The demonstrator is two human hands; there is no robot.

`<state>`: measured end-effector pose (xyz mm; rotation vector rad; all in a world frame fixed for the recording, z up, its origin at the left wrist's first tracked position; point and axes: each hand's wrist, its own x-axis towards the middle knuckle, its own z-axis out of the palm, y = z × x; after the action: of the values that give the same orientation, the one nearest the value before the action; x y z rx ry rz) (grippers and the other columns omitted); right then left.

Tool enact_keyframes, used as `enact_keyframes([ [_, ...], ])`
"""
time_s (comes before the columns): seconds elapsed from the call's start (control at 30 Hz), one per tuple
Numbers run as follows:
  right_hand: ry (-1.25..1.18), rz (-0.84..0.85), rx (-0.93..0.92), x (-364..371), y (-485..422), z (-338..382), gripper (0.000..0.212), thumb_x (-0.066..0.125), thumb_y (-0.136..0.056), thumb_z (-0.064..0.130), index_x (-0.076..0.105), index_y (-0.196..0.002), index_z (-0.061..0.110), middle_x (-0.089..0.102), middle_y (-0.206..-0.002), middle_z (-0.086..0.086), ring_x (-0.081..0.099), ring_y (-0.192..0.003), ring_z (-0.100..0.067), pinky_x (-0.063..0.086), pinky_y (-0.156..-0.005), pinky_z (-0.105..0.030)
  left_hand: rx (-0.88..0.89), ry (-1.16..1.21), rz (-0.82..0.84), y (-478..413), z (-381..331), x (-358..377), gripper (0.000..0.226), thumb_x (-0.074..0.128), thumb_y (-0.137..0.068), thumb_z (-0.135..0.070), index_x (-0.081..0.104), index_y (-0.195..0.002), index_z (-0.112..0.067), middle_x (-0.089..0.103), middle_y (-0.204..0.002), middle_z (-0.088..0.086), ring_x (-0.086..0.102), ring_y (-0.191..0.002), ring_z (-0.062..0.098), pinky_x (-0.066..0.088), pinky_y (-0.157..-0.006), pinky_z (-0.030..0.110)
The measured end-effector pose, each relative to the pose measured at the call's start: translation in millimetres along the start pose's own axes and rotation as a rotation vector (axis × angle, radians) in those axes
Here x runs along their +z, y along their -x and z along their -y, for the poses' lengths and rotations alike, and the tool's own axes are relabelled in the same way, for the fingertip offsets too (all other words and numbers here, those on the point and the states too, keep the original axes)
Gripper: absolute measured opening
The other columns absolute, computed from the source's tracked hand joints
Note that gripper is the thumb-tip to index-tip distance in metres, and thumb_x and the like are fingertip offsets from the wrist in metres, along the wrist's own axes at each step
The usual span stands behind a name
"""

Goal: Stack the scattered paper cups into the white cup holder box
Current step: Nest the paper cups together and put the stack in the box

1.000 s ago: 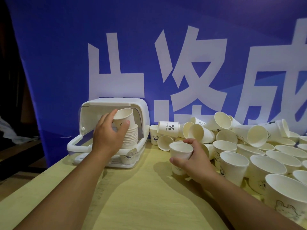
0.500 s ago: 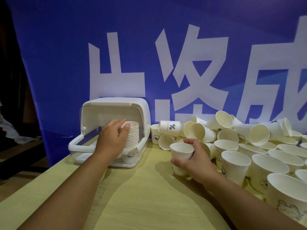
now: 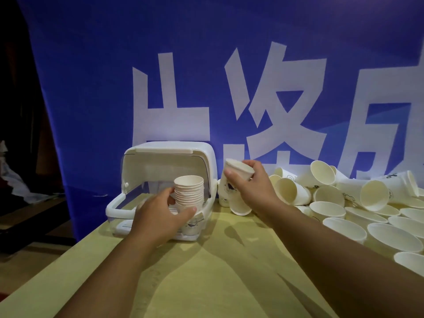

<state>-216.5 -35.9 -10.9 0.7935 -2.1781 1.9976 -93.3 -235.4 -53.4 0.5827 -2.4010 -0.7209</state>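
Left hand (image 3: 160,216) curls round the foot of the cup stack (image 3: 189,188) inside the white cup holder box (image 3: 169,146). The palm hides the stack's base, so I can't call a real grip. Right hand (image 3: 252,184) pinches a tilted paper cup (image 3: 239,168) in the air just right of the box, thumb on the near wall, fingers (image 3: 254,165) over the far side, the cup's bottom hidden. Scattered cups (image 3: 332,203) run off the tabletop's (image 3: 229,271) right edge.

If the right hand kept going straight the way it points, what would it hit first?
Its cup would probably meet the right wall of the white cup holder box, just before the stack of cups inside; depth is unclear.
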Motion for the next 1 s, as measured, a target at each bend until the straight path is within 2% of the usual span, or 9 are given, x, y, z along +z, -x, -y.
enact_keyframes([
  [0.07,-0.028,0.001,-0.033,16.3,-9.7,15.8,0.053,0.074,-0.087,0.049,0.044,-0.128,0.034,0.055,-0.113,0.01,0.057,-0.097,-0.008,0.046,-0.062,-0.019,0.006,-0.034,0.031,1.1,0.5,0.6,0.072,0.066,-0.074,-0.077,0.052,-0.134,-0.041,0.065,-0.124,-0.014,0.06,-0.113,0.017,0.052,-0.101,0.049],
  [0.17,-0.031,0.014,-0.116,41.6,-23.0,36.7,0.058,0.077,-0.085,0.045,0.044,-0.131,0.03,0.054,-0.109,0.012,0.057,-0.096,-0.008,0.05,-0.068,-0.019,-0.004,-0.069,0.06,1.6,1.3,0.4,0.074,0.058,-0.072,-0.085,0.054,-0.132,-0.042,0.067,-0.127,-0.013,0.06,-0.117,0.017,0.049,-0.106,0.049],
  [0.23,-0.006,0.041,-0.158,57.5,-30.2,45.5,0.063,0.081,-0.082,0.045,0.043,-0.131,0.032,0.055,-0.113,0.009,0.059,-0.102,-0.014,0.058,-0.08,-0.026,-0.014,-0.101,0.057,2.1,-0.5,-0.9,0.072,0.057,-0.075,-0.085,0.056,-0.132,-0.041,0.067,-0.126,-0.013,0.059,-0.117,0.017,0.048,-0.107,0.049],
  [0.3,0.049,0.08,-0.179,69.7,-35.1,46.0,0.067,0.082,-0.079,0.045,0.042,-0.131,0.034,0.054,-0.12,0.007,0.058,-0.109,-0.016,0.059,-0.089,-0.035,-0.013,-0.113,0.05,2.9,-2.6,-2.4,0.061,0.059,-0.081,-0.08,0.058,-0.127,-0.04,0.068,-0.121,-0.013,0.058,-0.112,0.014,0.048,-0.106,0.046],
  [0.47,0.21,0.158,-0.164,77.2,-29.8,30.7,0.071,0.082,-0.077,0.046,0.047,-0.137,0.032,0.056,-0.121,0.006,0.058,-0.109,-0.017,0.059,-0.088,-0.036,-0.004,-0.121,0.038,5.1,-5.2,-3.7,0.052,0.056,-0.084,-0.079,0.061,-0.119,-0.04,0.068,-0.115,-0.014,0.059,-0.107,0.013,0.048,-0.103,0.044],
  [0.67,0.25,0.118,-0.128,71.8,-20.2,22.9,0.064,0.06,-0.088,0.065,0.055,-0.139,0.026,0.06,-0.119,0.011,0.059,-0.11,-0.014,0.054,-0.097,-0.043,-0.011,-0.13,0.03,5.4,-6.5,-2.9,0.055,0.055,-0.086,-0.078,0.06,-0.124,-0.039,0.069,-0.119,-0.013,0.06,-0.108,0.013,0.048,-0.105,0.045],
  [0.73,0.319,0.119,-0.128,72.5,-19.5,16.7,0.058,0.057,-0.093,0.059,0.06,-0.137,0.021,0.067,-0.122,0.004,0.062,-0.107,-0.014,0.054,-0.097,-0.041,-0.004,-0.139,0.029,6.5,-6.6,-3.4,0.048,0.054,-0.087,-0.077,0.06,-0.117,-0.04,0.068,-0.112,-0.014,0.059,-0.103,0.012,0.048,-0.103,0.045],
  [0.83,0.399,0.148,-0.133,71.9,-13.9,5.3,0.052,0.059,-0.096,0.051,0.061,-0.137,0.019,0.068,-0.124,0.002,0.062,-0.107,-0.014,0.051,-0.091,-0.031,-0.007,-0.128,0.028,7.1,-6.0,-2.3,0.039,0.053,-0.088,-0.076,0.056,-0.106,-0.042,0.063,-0.1,-0.018,0.058,-0.101,0.012,0.049,-0.101,0.045],
  [1.0,0.31,0.156,-0.113,71.0,-4.9,-0.5,0.054,0.057,-0.098,0.053,0.058,-0.141,0.021,0.066,-0.126,0.001,0.061,-0.109,-0.014,0.048,-0.091,-0.029,-0.004,-0.11,0.031,8.2,-6.4,-0.9,0.034,0.055,-0.089,-0.073,0.054,-0.106,-0.043,0.061,-0.1,-0.018,0.058,-0.101,0.012,0.049,-0.102,0.046],
])
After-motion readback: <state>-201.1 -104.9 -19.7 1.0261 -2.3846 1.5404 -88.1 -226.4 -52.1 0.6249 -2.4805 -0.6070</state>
